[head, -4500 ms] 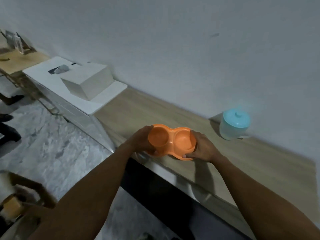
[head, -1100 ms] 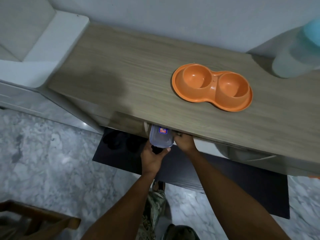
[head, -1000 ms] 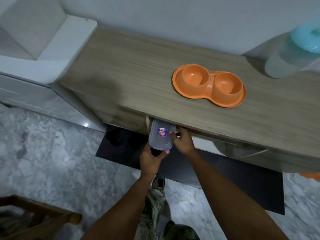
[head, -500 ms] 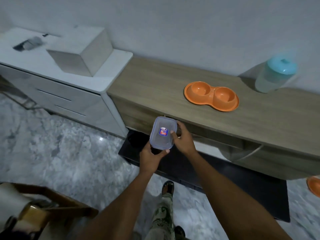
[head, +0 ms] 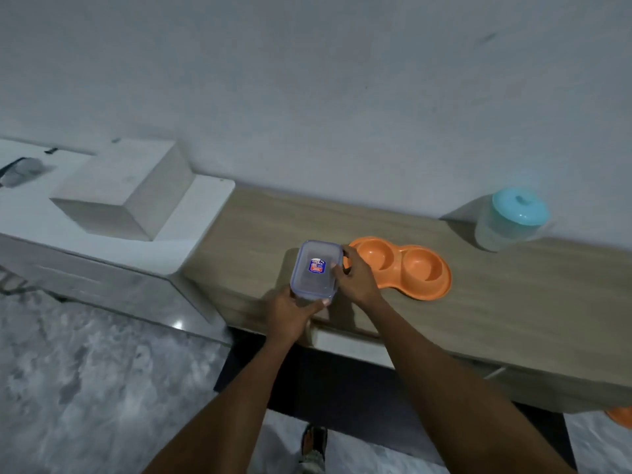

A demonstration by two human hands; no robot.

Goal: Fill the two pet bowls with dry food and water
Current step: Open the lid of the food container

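Clear plastic food container [head: 315, 268], blue-rimmed lid on, red-and-blue sticker on top, held in both hands; left hand [head: 290, 314] grips the near end, thumb lying across the near edge; right hand [head: 356, 279] grips the right side, fingers curled at the far right corner of the lid; both hands clamped on it, close together, forearms coming in from the near edge; contents hard to tell through the cloudy walls; container sits over the near left part of the wooden counter [head: 519, 302], can't tell if its base touches the wood. Orange double pet bowl [head: 425, 293] flat on the counter just right of the container, right hand's knuckles overlapping its left rim in view; both wells show bare orange plastic. Translucent jug with teal lid [head: 511, 222] upright at far right of counter, against the wall [head: 307, 97], well apart from the bowl. White cabinet [head: 102, 249] joins the counter on the left, white box [head: 119, 196] on top; dark blurred item [head: 20, 169] at its far left, unclear what. Grey marble floor [head: 85, 388] near left; dark mat [head: 325, 381] under the counter; sandalled foot [head: 314, 443] at near edge; orange object [head: 623, 415] cut off at right edge, low.
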